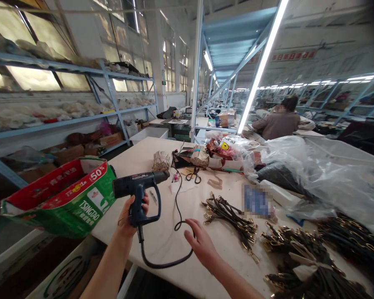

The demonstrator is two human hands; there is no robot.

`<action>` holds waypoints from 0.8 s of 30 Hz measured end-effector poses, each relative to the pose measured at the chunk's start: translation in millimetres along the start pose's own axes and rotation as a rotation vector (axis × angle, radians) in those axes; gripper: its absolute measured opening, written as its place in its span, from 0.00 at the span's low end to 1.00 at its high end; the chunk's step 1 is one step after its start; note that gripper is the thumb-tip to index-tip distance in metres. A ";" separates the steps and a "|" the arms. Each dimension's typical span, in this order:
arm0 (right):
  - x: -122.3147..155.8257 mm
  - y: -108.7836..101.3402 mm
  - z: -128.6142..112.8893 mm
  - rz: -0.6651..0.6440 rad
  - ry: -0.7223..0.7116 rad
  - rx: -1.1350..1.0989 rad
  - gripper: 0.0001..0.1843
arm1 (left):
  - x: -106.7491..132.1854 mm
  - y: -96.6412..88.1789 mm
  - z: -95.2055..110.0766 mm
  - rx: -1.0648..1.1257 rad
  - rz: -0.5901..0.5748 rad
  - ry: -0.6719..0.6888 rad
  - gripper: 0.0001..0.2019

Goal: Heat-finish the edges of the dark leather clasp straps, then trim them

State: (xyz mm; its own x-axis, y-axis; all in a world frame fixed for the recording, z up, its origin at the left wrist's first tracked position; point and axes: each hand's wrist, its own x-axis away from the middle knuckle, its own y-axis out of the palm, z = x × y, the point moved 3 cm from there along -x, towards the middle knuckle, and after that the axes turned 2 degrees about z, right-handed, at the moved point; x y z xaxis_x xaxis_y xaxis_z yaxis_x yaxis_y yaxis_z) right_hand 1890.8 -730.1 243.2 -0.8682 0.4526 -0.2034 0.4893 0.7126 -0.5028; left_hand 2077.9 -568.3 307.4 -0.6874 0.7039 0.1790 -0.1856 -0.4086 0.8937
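My left hand (pixel 127 216) is wrapped round the handle of a dark blue heat gun (pixel 137 187). The gun is raised over the near left part of the table, its nozzle toward the right. From the base of its handle a black power cord (pixel 162 265) loops right, passes behind my right hand (pixel 202 245) and runs on up the table. That right hand is low over the tabletop, fingers stretched and thumb apart, against or just above the cord; the exact contact is hidden. To its right lies a bundle of dark straps with brass-coloured clasps (pixel 229 220).
A green and red carton bag (pixel 93 211) stands at the table's left edge. Farther back on the table (pixel 127 153) lie scissors (pixel 193 176) and plastic-wrapped material (pixel 286 153). More strap bundles (pixel 299 249) fill the right. A metal rack post (pixel 198 74) rises behind; a person (pixel 277 118) sits beyond.
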 end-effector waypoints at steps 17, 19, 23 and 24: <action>-231.8 184.9 -63.8 -0.090 0.301 -0.321 0.16 | -116.3 -103.2 105.0 -0.920 0.104 -0.229 0.19; -233.9 201.4 -58.9 -0.083 0.190 -0.049 0.19 | -130.4 -98.2 107.4 -0.799 0.164 -0.126 0.18; -241.0 219.6 -70.3 -0.151 0.049 0.159 0.21 | -170.8 -106.0 105.3 -0.681 0.324 0.007 0.07; -243.4 219.3 -76.8 -0.183 0.014 0.194 0.22 | -182.4 -112.1 107.6 -0.666 0.351 0.024 0.04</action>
State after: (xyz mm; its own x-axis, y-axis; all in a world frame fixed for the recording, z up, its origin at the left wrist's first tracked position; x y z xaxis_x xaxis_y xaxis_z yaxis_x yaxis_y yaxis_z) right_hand 2215.8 -642.8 246.9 -0.9387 0.3344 -0.0832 0.2984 0.6679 -0.6818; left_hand 2299.6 -588.3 218.8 -0.7982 0.4577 0.3917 -0.3326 -0.8770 0.3469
